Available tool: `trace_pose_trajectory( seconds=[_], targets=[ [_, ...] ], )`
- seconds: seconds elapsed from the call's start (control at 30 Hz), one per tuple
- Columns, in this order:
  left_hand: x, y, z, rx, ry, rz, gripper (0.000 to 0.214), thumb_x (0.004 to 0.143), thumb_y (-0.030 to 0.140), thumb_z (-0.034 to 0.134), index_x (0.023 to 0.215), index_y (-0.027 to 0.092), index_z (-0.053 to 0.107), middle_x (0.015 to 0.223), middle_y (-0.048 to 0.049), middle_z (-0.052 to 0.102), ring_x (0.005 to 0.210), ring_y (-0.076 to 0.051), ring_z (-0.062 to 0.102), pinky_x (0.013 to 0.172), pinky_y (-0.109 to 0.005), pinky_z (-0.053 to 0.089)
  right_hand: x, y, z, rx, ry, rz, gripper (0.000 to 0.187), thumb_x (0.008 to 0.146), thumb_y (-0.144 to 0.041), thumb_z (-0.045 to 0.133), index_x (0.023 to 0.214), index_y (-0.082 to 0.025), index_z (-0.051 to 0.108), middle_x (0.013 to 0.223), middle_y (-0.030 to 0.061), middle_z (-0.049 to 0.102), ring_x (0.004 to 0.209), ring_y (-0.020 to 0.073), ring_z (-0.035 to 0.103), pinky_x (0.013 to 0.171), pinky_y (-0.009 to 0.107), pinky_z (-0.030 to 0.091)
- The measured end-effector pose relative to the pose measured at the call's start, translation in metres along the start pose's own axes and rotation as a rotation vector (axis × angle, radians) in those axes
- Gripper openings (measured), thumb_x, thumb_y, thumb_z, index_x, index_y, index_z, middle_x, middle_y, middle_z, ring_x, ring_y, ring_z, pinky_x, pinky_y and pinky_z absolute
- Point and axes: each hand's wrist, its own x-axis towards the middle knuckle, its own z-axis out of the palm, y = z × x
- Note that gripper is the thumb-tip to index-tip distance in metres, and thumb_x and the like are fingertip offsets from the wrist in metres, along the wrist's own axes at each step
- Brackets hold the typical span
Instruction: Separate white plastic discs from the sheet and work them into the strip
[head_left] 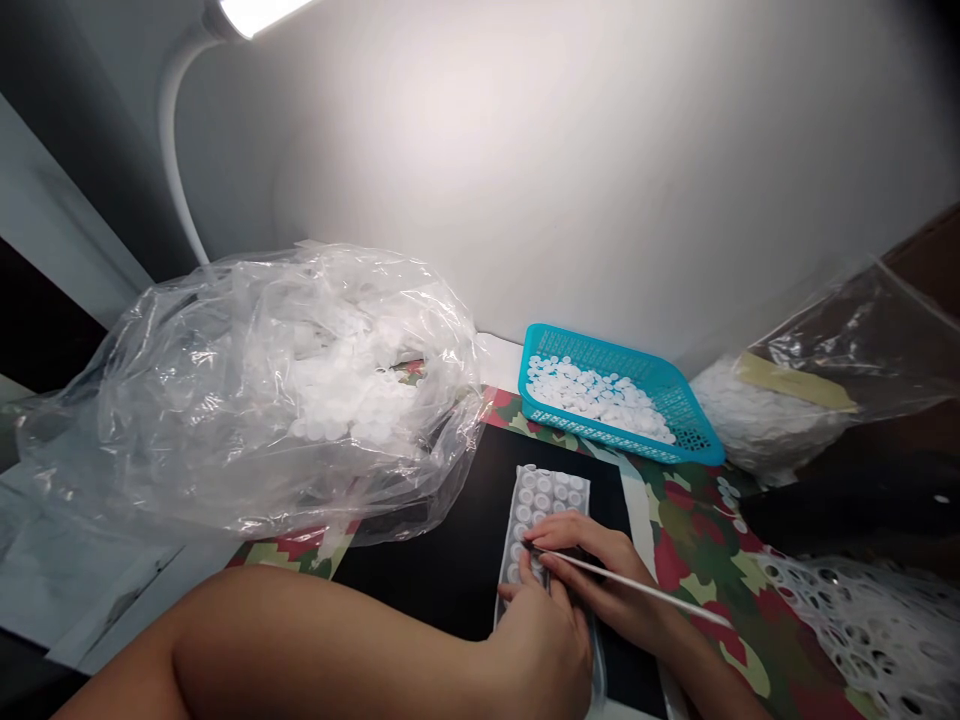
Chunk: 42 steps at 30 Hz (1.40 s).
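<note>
A long clear tray (553, 485) holds rows of round white caps (543, 500) and lies on a black mat (427, 575). Over its near half, my left hand (546, 635) is closed with curled fingers, their tips at the caps. What these fingers hold, if anything, is hidden. My right hand (604, 565) comes in from the right, its thumb and forefinger closed around a thin white stick (645, 588) with a dark tip. That tip meets the caps beside my left fingertips. Both hands cover part of the tray.
A large clear plastic bag (225, 400) with white pieces fills the left. Behind the tray stands a blue basket (615, 355) of small white parts. Another filled bag (787, 415) and a heap of white ring-shaped pieces (877, 620) sit at right. A lamp (172, 130) arches overhead.
</note>
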Motion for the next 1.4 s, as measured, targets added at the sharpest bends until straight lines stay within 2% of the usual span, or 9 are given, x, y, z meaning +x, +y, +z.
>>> trace_pose_trajectory(
  seconds=[0.27, 0.57, 0.83, 1.03, 1.17, 1.27, 1.33, 1.4],
  targets=[
    [-0.001, 0.0, 0.002, -0.045, 0.011, -0.001, 0.037, 0.085, 0.017, 0.053, 0.12, 0.013, 0.063, 0.113, -0.0243, 0.064, 0.096, -0.045, 0.063, 0.053, -0.047, 0.054, -0.001, -0.001, 0.001, -0.015, -0.022, -0.013, 0.019, 0.089, -0.012, 0.055, 0.102, -0.024, 0.063, 0.108, 0.004, 0.068, 0.104, 0.017, 0.063, 0.093, 0.029, 0.049],
    [-0.002, -0.005, -0.008, -0.029, -0.058, 0.021, 0.038, 0.09, 0.02, 0.046, 0.126, 0.012, 0.059, 0.117, -0.0244, 0.061, 0.096, -0.046, 0.062, 0.046, -0.044, 0.052, -0.001, -0.003, -0.001, -0.034, -0.016, -0.031, 0.016, 0.09, -0.015, 0.054, 0.1, -0.023, 0.064, 0.107, 0.0048, 0.069, 0.104, 0.0184, 0.063, 0.094, 0.031, 0.05],
    [-0.004, -0.001, 0.003, -0.004, -0.008, 0.018, 0.041, 0.089, 0.023, 0.048, 0.127, 0.011, 0.057, 0.116, -0.0243, 0.063, 0.096, -0.046, 0.062, 0.047, -0.043, 0.051, 0.001, -0.002, 0.001, -0.061, -0.026, -0.073, 0.019, 0.089, -0.011, 0.054, 0.101, -0.023, 0.063, 0.108, 0.0051, 0.069, 0.103, 0.0176, 0.062, 0.092, 0.031, 0.05],
    [-0.005, 0.0, 0.006, 0.049, 0.107, 0.043, 0.036, 0.082, 0.026, 0.059, 0.115, 0.013, 0.066, 0.1, -0.0228, 0.068, 0.08, -0.036, 0.065, 0.056, -0.043, 0.048, 0.001, 0.0, 0.002, -0.191, -0.053, -0.178, 0.019, 0.092, -0.012, 0.051, 0.102, -0.021, 0.064, 0.11, 0.008, 0.068, 0.102, 0.0191, 0.062, 0.089, 0.033, 0.052],
    [-0.004, 0.002, 0.009, 0.081, 0.078, 0.054, 0.037, 0.085, 0.024, 0.054, 0.119, 0.015, 0.064, 0.104, -0.0198, 0.068, 0.088, -0.038, 0.064, 0.054, -0.044, 0.051, 0.001, 0.002, 0.002, -0.298, -0.067, -0.251, 0.022, 0.092, -0.014, 0.051, 0.109, -0.021, 0.063, 0.113, 0.0091, 0.068, 0.104, 0.0196, 0.062, 0.09, 0.032, 0.052],
    [-0.004, 0.004, 0.01, 0.087, 0.069, 0.053, 0.038, 0.084, 0.021, 0.053, 0.12, 0.015, 0.063, 0.109, -0.0174, 0.067, 0.095, -0.039, 0.063, 0.054, -0.045, 0.053, 0.001, 0.001, 0.003, -0.348, -0.055, -0.224, 0.025, 0.094, -0.018, 0.048, 0.115, -0.023, 0.061, 0.113, 0.0081, 0.069, 0.103, 0.0181, 0.064, 0.089, 0.029, 0.053],
    [-0.005, 0.004, 0.01, 0.084, 0.087, 0.062, 0.037, 0.083, 0.02, 0.055, 0.118, 0.015, 0.064, 0.107, -0.0172, 0.068, 0.095, -0.039, 0.063, 0.055, -0.045, 0.054, 0.001, 0.001, 0.004, -0.372, -0.038, -0.191, 0.028, 0.095, -0.019, 0.046, 0.119, -0.024, 0.06, 0.112, 0.0074, 0.07, 0.102, 0.0173, 0.065, 0.088, 0.028, 0.053],
    [-0.006, 0.004, 0.011, 0.076, 0.122, 0.065, 0.036, 0.081, 0.019, 0.057, 0.115, 0.014, 0.066, 0.105, -0.0177, 0.069, 0.095, -0.038, 0.063, 0.059, -0.047, 0.054, 0.002, 0.001, 0.005, -0.391, -0.024, -0.225, 0.029, 0.094, -0.018, 0.047, 0.121, -0.024, 0.059, 0.113, 0.0079, 0.069, 0.103, 0.0179, 0.065, 0.088, 0.03, 0.053]
  ],
)
